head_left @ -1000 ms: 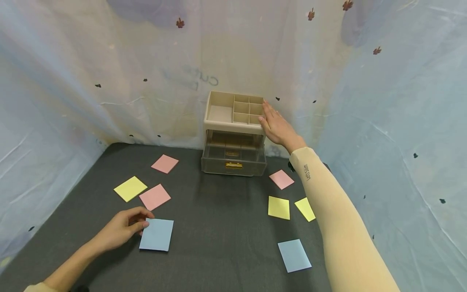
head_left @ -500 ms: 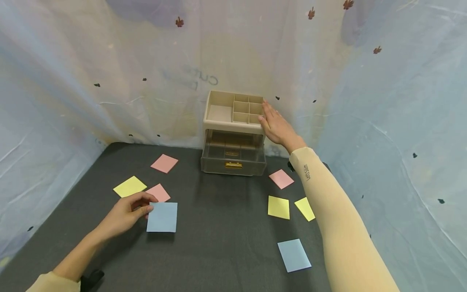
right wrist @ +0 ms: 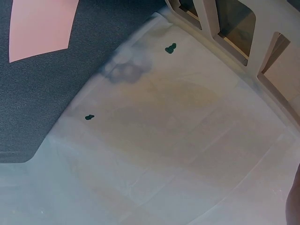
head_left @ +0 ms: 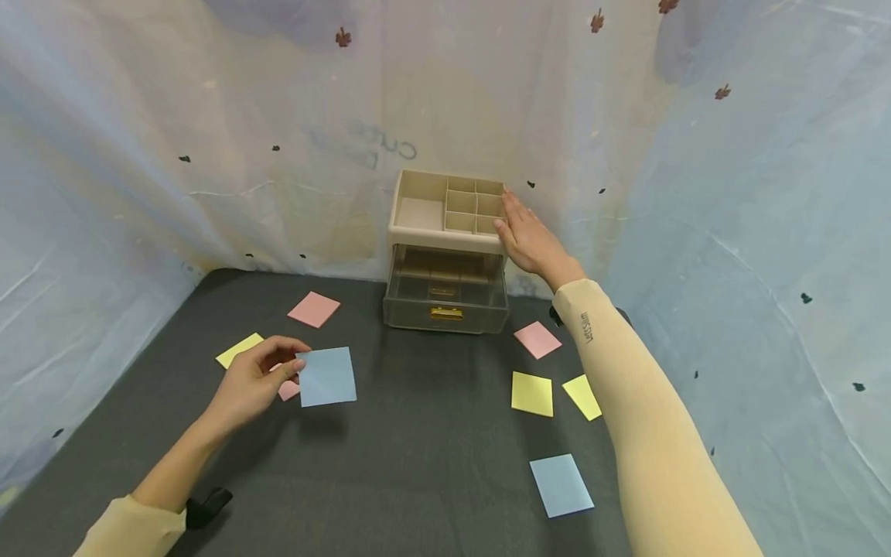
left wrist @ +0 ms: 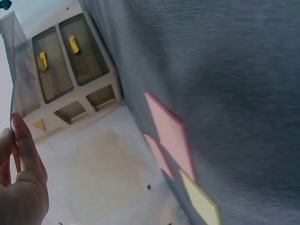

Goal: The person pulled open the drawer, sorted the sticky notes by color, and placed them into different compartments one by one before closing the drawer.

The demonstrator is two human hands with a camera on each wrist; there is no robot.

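My left hand (head_left: 252, 381) pinches a light blue sticky note (head_left: 327, 377) at its left edge, between thumb and fingers. The note hangs above the dark table, its shadow below it. In the left wrist view, the left hand (left wrist: 26, 183) holds the note (left wrist: 4, 84) at the image edge. At the back stands a cream desktop organizer (head_left: 445, 240) with an upper tray of compartments. Its clear drawer (head_left: 411, 316) is pulled out. My right hand (head_left: 532, 241) rests with straight fingers against the organizer's upper right side; only a sliver shows in the right wrist view.
Pink notes (head_left: 314, 309) and a yellow note (head_left: 239, 350) lie on the left, one pink note mostly behind the left hand. On the right lie a pink note (head_left: 537, 340), yellow notes (head_left: 532, 394) and a blue note (head_left: 561, 485). A pale curtain (head_left: 292, 93) encloses the table (head_left: 418, 464).
My left hand has lifted the blue note off the table and carried it forward and slightly right. The right hand stays against the organizer.
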